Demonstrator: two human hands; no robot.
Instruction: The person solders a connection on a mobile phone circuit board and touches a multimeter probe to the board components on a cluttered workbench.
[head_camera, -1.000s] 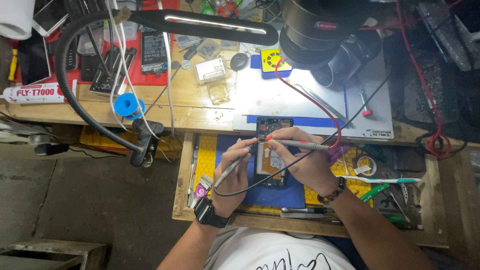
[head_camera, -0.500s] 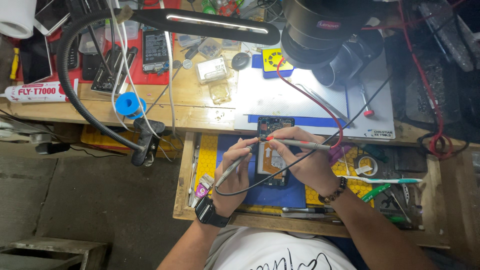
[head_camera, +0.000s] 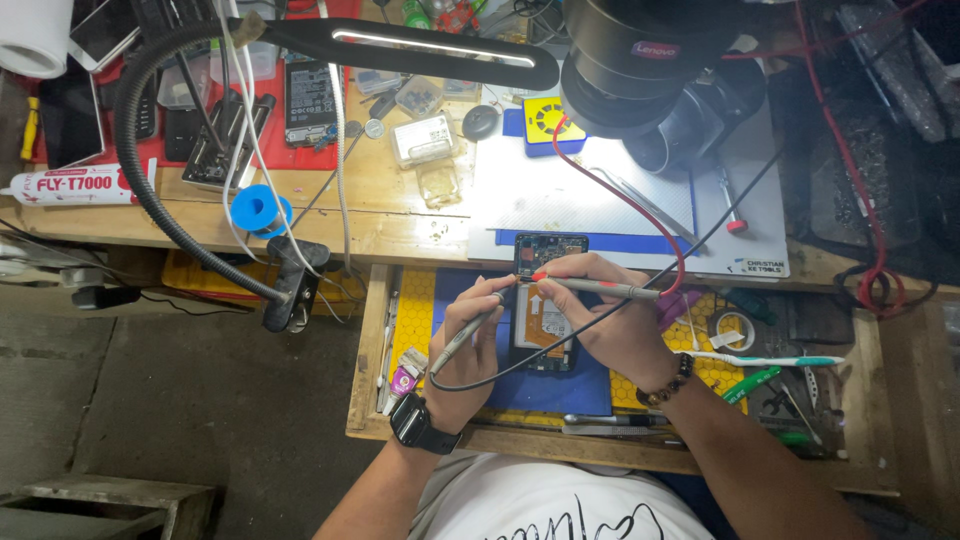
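1. Head view: opened phone, back cover off, flat on a blue mat inside a pulled-out wooden drawer, top end just under the bench edge.
2. Right hand closed on a red-tipped probe, tip touching the phone's upper board; red lead arching up over the white work mat.
3. Left hand, black watch at the wrist, pinched on a grey probe, tip at the phone's left edge; black lead looping below.
4. Little free room: drawer walls close on both sides, tweezers and green-handled tools crowding the right.
5. Overhead, round black microscope head and long lamp bar on a ribbed gooseneck.
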